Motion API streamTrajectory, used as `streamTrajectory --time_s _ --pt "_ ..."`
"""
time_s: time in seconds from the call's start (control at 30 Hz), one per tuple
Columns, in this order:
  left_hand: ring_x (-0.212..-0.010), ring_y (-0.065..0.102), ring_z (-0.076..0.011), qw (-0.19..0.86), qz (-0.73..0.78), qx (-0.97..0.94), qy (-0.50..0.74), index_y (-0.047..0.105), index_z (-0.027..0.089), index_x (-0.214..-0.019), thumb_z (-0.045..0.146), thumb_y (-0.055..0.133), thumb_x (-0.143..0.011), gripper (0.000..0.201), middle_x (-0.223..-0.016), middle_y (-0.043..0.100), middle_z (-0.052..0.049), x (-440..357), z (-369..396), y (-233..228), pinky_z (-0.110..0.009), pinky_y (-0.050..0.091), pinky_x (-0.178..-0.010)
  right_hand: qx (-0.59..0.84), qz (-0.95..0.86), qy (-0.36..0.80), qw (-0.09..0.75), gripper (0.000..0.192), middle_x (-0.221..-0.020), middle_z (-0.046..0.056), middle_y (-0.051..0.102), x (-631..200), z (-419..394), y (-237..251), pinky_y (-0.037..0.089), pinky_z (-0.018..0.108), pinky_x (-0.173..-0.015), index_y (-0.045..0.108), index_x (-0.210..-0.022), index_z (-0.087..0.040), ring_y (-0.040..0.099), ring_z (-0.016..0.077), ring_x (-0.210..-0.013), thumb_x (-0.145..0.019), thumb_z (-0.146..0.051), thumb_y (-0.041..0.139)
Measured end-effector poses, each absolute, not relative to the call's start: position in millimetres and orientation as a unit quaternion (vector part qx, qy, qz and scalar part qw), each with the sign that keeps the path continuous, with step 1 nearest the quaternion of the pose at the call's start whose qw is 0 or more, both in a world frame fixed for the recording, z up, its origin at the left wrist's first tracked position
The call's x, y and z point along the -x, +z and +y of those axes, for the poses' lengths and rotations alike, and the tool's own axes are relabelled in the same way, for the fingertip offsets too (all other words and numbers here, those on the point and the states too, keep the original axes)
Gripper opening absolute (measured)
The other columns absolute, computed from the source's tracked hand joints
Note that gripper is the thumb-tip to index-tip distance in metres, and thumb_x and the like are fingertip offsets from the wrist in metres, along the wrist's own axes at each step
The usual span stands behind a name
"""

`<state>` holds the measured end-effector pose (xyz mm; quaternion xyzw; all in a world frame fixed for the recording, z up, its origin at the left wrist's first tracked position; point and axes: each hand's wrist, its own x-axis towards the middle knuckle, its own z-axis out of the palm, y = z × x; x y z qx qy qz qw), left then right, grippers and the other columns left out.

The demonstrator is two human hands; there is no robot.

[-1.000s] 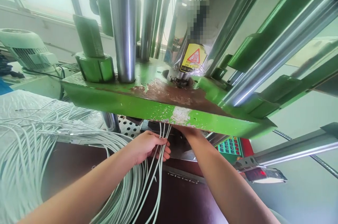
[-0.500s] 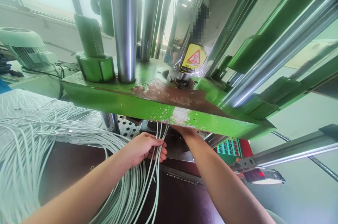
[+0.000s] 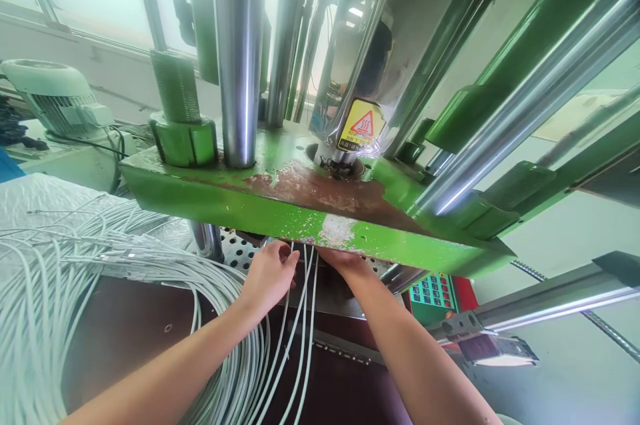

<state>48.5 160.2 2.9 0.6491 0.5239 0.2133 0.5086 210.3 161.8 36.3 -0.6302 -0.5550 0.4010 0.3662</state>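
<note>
My left hand (image 3: 270, 273) has slid forward under the chipped green steel press plate (image 3: 280, 215), fingers curled on the thin white cables (image 3: 305, 318); my right hand (image 3: 340, 259) stays beneath it, its grip hidden.

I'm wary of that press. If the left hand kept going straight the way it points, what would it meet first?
Probably the dark opening under the green plate: the left hand points into it along the white cables. Depth inside is unclear.
</note>
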Motion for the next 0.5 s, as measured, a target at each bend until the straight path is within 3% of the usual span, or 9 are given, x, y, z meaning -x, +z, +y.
streamTrajectory --time_s 0.1,0.2,0.5 --pt "-0.082 0.067 -0.0191 0.345 0.533 -0.731 0.249 0.061 0.016 -0.110 0.034 0.055 -0.097 0.023 -0.091 0.068 -0.003 -49.4 161.6 -2.1 -0.042 0.054 -0.081 0.658 -0.614 0.315 0.301 0.021 -0.114 0.006 0.065 -208.1 160.9 37.1 0.057 0.034 -0.077 0.064 -0.111 -0.020 0.065 0.0173 -0.089 -0.098 -0.036 0.056" --pt "-0.080 0.068 -0.0184 0.251 0.503 -0.792 0.239 0.065 0.016 -0.104 0.030 0.054 -0.098 0.019 -0.087 0.069 -0.002 -50.0 161.1 -7.2 -0.040 0.054 -0.082 0.674 -0.649 0.240 0.258 0.022 -0.114 0.006 0.065 -203.8 157.1 37.8 0.057 0.035 -0.079 0.064 -0.111 -0.020 0.065 0.0176 -0.091 -0.099 -0.037 0.056" --pt "-0.080 0.069 -0.0169 0.129 0.459 -0.853 0.211 0.066 0.014 -0.097 0.023 0.057 -0.096 0.012 -0.088 0.071 -0.002 -52.7 163.6 -16.0 -0.037 0.057 -0.077 0.672 -0.690 0.146 0.225 0.023 -0.120 0.008 0.063 -189.7 157.3 34.2 0.056 0.038 -0.083 0.062 -0.116 -0.022 0.064 0.0192 -0.096 -0.099 -0.036 0.056"
